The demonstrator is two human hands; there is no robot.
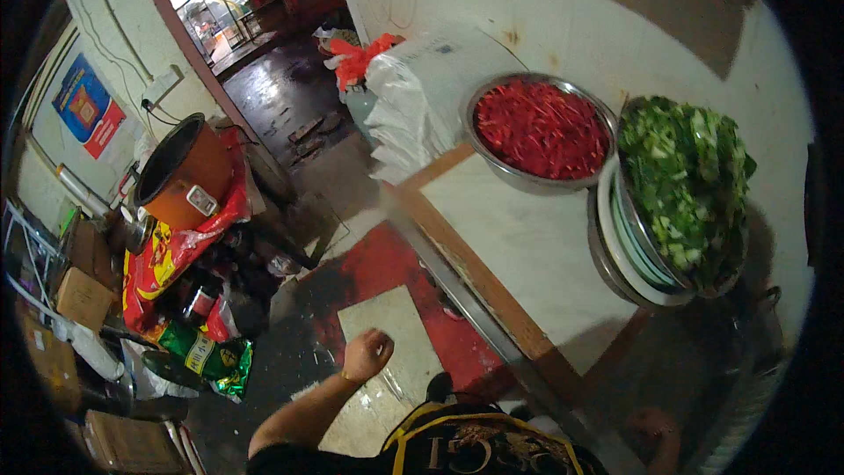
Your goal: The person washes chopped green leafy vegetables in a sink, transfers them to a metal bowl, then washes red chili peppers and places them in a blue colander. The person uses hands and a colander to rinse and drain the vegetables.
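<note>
My left hand (369,353) is over the floor, its fingers loosely curled with nothing visible in them. Dim and blurred, my right hand (653,421) is low at the right, near the shadowed table edge; whether it holds anything cannot be told. In front of me stands a wood-edged table with a pale top (508,224). A metal bowl (504,171) of red chili peppers sits at its far corner. At its right side, a metal bowl (643,231) heaped with chopped leafy greens rests tilted on stacked plates or basins (610,237).
A large white sack (422,99) stands behind the table. On the left are an orange-brown pot (184,178), a red and yellow bag (158,270), a green packet (211,356) and cardboard boxes (86,297). A flat pale board (389,323) lies on the floor. A doorway opens beyond.
</note>
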